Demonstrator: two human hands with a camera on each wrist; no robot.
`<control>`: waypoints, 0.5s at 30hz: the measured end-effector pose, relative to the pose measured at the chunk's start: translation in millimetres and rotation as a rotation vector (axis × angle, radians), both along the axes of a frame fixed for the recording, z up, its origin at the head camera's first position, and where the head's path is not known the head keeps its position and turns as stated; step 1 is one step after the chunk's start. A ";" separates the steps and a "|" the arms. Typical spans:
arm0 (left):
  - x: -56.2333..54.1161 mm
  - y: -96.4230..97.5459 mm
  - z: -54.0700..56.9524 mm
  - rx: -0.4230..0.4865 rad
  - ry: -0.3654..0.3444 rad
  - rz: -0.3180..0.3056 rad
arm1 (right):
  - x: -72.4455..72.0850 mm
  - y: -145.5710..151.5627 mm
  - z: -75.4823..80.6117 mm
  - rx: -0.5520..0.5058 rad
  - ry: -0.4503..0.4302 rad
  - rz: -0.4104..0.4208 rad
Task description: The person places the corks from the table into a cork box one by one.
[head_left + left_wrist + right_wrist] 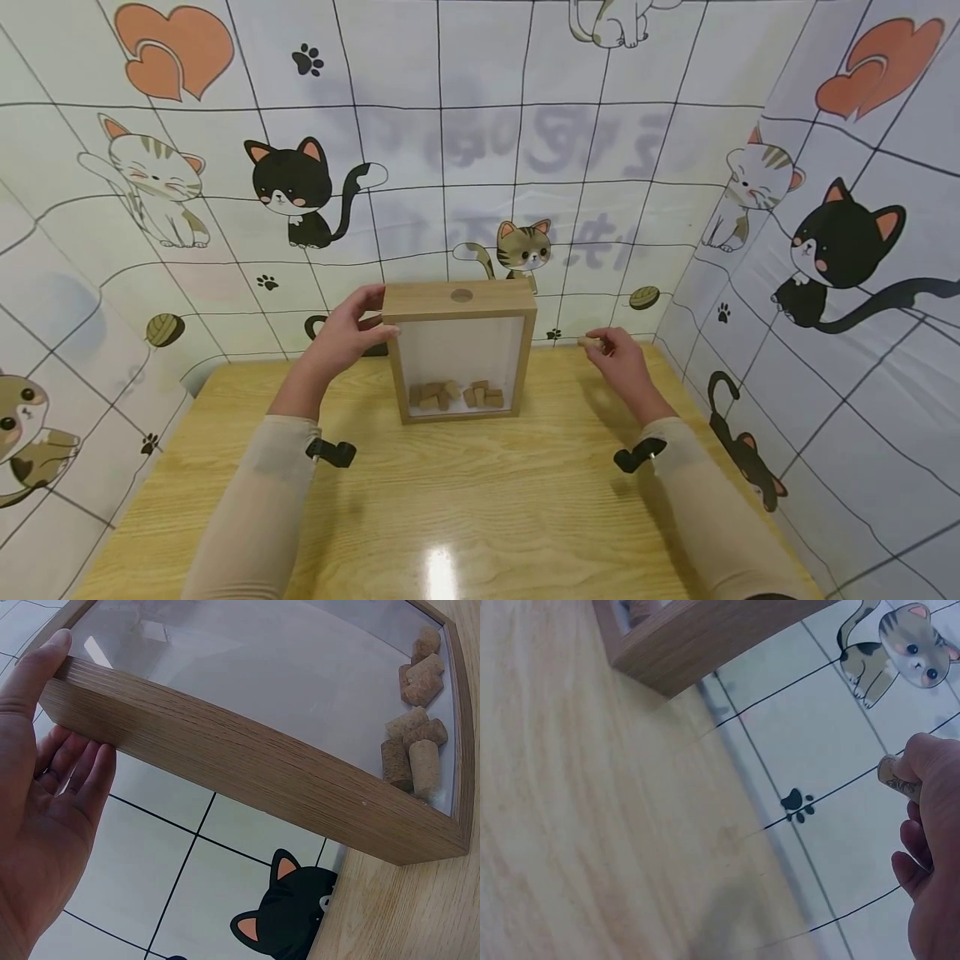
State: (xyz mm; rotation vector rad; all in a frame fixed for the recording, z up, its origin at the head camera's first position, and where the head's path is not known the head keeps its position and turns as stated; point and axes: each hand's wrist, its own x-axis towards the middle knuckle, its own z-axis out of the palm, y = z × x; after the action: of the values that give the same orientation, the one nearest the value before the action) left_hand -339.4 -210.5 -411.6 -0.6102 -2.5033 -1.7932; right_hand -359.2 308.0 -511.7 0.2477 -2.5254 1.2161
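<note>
A wooden shadow box (420,304) with a clear front stands upright on the table, a dark round hole (461,295) in its top. Several corks (483,395) lie in two small heaps at the bottom inside. My left hand (345,333) grips the box's upper left corner; in the left wrist view its thumb (46,664) lies over the front edge and its fingers are against the side. Off to the right of the box, my right hand (624,367) pinches a cork (898,778) between thumb and fingers, apart from the box and raised over the table.
The wood-grain table (465,500) reaches forward to a wall covering (480,150) printed with cats and grid lines. More of this covering (847,383) closes in the right side, near my right forearm. A bright reflection lies on the table's near part.
</note>
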 end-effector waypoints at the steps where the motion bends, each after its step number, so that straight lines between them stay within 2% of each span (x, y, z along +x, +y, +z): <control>1: 0.3 0.1 0.2 -0.003 0.003 -0.002 | 0.2 -0.1 3.6 0.009 0.005 0.000; 6: 0.2 0.8 0.5 -0.001 0.011 -0.002 | 1.8 -2.9 22.7 0.027 0.059 0.006; 15: -0.8 0.7 -0.3 0.007 -0.002 -0.003 | 5.9 -16.7 56.0 -0.033 0.098 0.026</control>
State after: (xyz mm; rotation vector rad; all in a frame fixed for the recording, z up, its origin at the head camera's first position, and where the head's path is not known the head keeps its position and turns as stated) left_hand -340.2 -209.8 -411.9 -0.6123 -2.4973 -1.8041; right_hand -353.3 291.4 -455.7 0.3254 -2.4239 1.2240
